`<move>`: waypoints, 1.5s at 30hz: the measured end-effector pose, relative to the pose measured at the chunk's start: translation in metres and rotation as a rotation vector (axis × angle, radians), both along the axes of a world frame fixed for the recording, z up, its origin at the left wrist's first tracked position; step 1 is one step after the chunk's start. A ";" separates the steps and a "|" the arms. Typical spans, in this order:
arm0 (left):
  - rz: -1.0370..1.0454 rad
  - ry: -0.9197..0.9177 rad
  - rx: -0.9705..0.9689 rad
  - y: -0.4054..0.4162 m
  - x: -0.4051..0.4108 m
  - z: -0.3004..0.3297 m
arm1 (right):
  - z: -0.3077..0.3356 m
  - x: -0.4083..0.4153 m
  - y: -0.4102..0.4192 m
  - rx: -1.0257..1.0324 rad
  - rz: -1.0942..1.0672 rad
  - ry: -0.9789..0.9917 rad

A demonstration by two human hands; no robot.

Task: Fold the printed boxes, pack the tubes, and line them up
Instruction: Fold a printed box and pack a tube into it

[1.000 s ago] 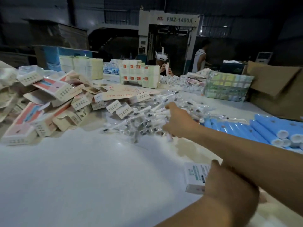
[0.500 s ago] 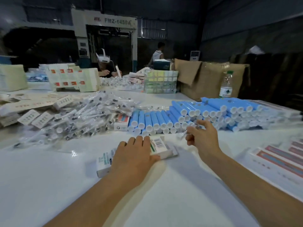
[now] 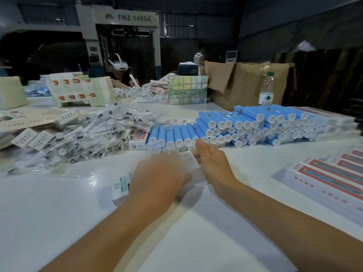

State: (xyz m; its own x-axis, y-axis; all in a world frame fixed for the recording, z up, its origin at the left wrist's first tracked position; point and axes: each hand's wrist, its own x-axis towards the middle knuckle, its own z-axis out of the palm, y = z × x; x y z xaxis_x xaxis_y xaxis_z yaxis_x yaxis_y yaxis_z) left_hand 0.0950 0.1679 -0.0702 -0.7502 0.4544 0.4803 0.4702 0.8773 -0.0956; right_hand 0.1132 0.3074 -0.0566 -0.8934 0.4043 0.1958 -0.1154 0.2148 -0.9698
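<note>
Change: half a second ago the right hand (image 3: 213, 165) hung apart from the box with something small pinched at its fingertips; it has since come in to the box's far end. The left hand (image 3: 160, 178) stays on top of the box, which sits a little farther from the tubes than before.
Left hand: palm down, fingers laid flat and relaxed over the printed box (image 3: 121, 188), covering its middle.
Right hand: fingers extended toward 12 o'clock, lying against the box's far flap (image 3: 189, 159); blur hides whether it pinches anything.
Box place: on the white counter (image 3: 59, 222) at the centre, just short of the tube pile.
Box axis: long axis runs from 7 o'clock to 1 o'clock; printed near end at 7, barcoded flap at 1.
Blue tubes (image 3: 245, 124): stacked at 12 to 2 o'clock, white caps facing the wearer, long axes running away.
Wrapped pieces (image 3: 88, 134): loose clear-bagged heap at 10 o'clock.
Flat boxes (image 3: 334, 177): red-striped stack at 3 o'clock.
Water bottle (image 3: 266, 89): upright behind the tubes, beside a brown carton (image 3: 239, 83).
Other person (image 3: 119, 75): seated at 11 o'clock wearing a headset.
</note>
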 end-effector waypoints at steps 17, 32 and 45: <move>0.114 0.051 0.028 -0.007 -0.013 -0.004 | -0.003 0.015 -0.008 0.276 -0.010 0.136; 0.053 0.075 -0.045 -0.002 -0.003 -0.006 | -0.001 0.007 -0.004 0.296 -0.013 -0.026; 0.069 0.094 -0.036 0.000 0.003 -0.003 | 0.000 0.013 -0.009 0.269 -0.001 0.046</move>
State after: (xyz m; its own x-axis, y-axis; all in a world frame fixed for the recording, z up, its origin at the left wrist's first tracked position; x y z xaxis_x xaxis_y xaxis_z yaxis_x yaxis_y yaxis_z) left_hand 0.0978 0.1677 -0.0732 -0.7331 0.4211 0.5341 0.3960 0.9027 -0.1681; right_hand 0.1264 0.2989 -0.0567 -0.8809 0.3330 0.3363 -0.1574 0.4641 -0.8717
